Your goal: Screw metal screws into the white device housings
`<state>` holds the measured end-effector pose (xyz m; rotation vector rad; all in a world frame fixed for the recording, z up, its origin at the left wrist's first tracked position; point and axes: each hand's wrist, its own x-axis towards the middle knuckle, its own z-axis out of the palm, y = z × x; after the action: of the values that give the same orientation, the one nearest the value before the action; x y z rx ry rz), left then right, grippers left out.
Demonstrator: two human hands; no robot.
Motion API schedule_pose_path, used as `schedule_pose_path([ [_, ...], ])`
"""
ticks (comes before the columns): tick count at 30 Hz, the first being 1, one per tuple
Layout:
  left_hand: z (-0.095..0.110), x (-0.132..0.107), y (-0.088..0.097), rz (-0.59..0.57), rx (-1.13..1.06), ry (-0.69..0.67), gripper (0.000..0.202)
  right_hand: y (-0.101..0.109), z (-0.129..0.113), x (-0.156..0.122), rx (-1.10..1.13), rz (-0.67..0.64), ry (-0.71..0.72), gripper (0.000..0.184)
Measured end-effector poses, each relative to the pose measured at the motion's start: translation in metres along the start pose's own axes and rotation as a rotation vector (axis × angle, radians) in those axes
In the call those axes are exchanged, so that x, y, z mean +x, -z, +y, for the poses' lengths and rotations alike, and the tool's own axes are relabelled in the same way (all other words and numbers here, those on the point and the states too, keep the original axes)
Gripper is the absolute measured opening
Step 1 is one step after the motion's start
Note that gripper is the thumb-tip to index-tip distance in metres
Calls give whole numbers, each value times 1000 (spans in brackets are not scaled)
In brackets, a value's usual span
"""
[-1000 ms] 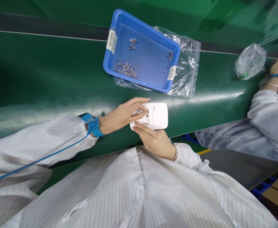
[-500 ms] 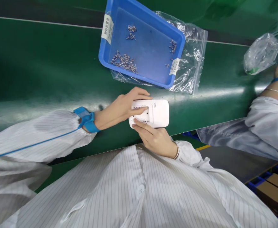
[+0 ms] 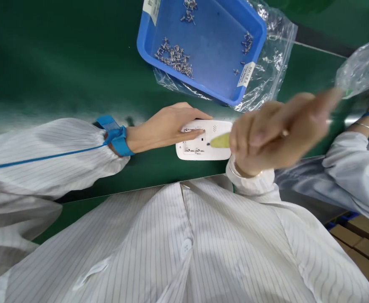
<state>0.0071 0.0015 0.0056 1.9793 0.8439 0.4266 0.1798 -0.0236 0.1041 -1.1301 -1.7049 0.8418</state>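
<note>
A white plastic device [image 3: 217, 153] lies on the green bench, its open battery compartment with metal contacts facing up and a small group of speaker holes beside it. My left hand [image 3: 175, 125] grips it from the left, thumb across the compartment and fingers over the far edge. My right hand [image 3: 272, 134], somewhat blurred, is closed around a yellow screwdriver [image 3: 220, 141], raised over the device's right end. Its dark tip points left toward the compartment; whether it touches cannot be made out. Most of the tool is hidden by my fingers.
A blue tray [image 3: 212, 46] with several small metal parts [image 3: 175, 57] sits beyond the device on a clear zip bag [image 3: 272, 63]. Another plastic bag [image 3: 361, 67] lies at right, near a co-worker's sleeve [image 3: 357, 168]. Cardboard boxes [image 3: 361, 244] are below right.
My right hand has left the device's near edge and risen to the right, now holding the yellow screwdriver. My left hand stays on the device. The view has shifted slightly.
</note>
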Motion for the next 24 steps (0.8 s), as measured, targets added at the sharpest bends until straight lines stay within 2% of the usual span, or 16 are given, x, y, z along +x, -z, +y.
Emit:
schedule_pose_path([
  [2,-2,0,0,-4,-12,-44,45,-20,3,15,169,274,36,62],
  [3,-2,0,0,-12,-19,-59,44,-27,5,20,201,372,39,60],
  [4,-2,1,0,-21,-23,-71,44,-32,6,24,186,403,22,59],
  [10,-1,2,0,-36,-46,-82,41,-32,27,19,-39,315,-30,57],
  [14,-2,3,-2,-29,-63,-90,42,-25,41,13,16,223,-108,60],
  [17,-2,3,-3,-32,-107,-74,40,-22,42,13,74,163,-100,61],
  [20,-2,3,-3,-32,-130,-46,38,-25,37,15,65,219,-112,59],
  [24,-1,3,-3,-24,-97,-71,38,-37,25,20,-16,414,-86,51],
])
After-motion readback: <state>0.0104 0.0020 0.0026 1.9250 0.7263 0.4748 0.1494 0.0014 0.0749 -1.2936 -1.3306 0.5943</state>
